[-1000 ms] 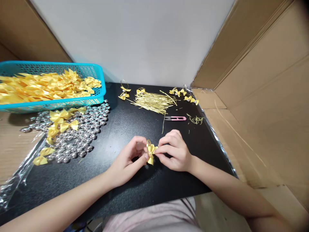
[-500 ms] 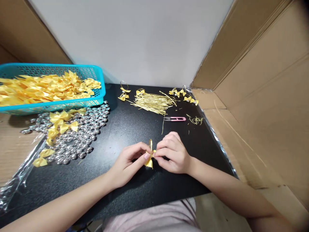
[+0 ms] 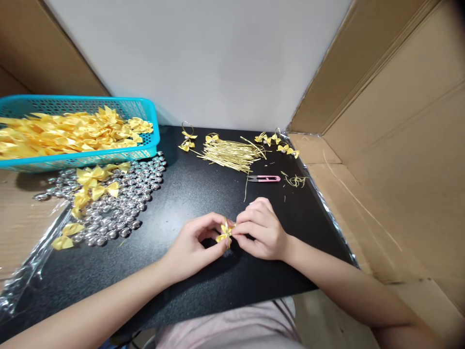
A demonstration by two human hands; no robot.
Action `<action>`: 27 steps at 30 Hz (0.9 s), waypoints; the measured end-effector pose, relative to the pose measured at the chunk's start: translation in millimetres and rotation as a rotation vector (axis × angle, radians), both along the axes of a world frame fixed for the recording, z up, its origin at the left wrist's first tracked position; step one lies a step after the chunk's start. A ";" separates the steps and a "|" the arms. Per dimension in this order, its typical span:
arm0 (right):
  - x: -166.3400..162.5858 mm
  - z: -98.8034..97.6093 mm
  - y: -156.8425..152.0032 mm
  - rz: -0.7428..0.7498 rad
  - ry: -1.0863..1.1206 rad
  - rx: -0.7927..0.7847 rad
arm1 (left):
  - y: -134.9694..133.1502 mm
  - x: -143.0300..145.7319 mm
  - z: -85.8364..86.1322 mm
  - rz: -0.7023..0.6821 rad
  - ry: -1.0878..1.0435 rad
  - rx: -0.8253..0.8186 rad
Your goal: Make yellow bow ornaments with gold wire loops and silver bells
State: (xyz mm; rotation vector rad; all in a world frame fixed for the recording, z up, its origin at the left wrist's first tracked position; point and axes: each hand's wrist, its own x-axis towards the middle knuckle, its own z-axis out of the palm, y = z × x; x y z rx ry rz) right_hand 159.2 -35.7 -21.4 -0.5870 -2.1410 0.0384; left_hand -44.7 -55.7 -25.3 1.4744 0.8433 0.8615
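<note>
Between my two hands, just above the black table, is a yellow ribbon bow (image 3: 222, 237) with a loop of gold cord (image 3: 227, 227) across it. My left hand (image 3: 198, 242) pinches the bow and loop from the left, thumb below and index finger above. From the right, the fingertips of my right hand (image 3: 259, 230) are closed on the bow's other side, at the cord. My fingers hide part of the bow. Beyond my right hand lie pink thread snips (image 3: 267, 179) and a pile of gold cord pieces (image 3: 232, 154).
A turquoise basket (image 3: 157, 131) of yellow bows stands at the back left. Silver beads (image 3: 109, 223) with several loose bows (image 3: 96, 177) spread before it. Finished bows with loops (image 3: 288, 151) lie at the back, and cord scraps (image 3: 296, 181) at right. Cardboard walls (image 3: 392, 97) flank the black table (image 3: 174, 300).
The bow and its cord loop have turned between my fingers; the loop, which stood up, now lies across the bow. My left thumb has shifted slightly down and right. My right hand barely moved.
</note>
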 end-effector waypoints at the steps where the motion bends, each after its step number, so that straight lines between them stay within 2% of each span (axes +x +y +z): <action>1: -0.2 -0.1 -0.1 -0.001 0.003 0.003 | -0.1 0.2 0.4 0.000 -0.002 -0.002; 6: -1.9 1.3 -1.1 -0.027 0.009 0.009 | -0.8 1.1 1.4 0.013 -0.028 -0.038; 14: -0.8 7.6 -0.9 -0.085 0.036 -0.020 | -0.3 3.8 -3.2 0.030 -0.149 -0.219; 27: 1.9 1.7 1.1 -0.035 -0.063 -0.014 | -1.8 4.5 -0.3 0.013 -0.113 -0.245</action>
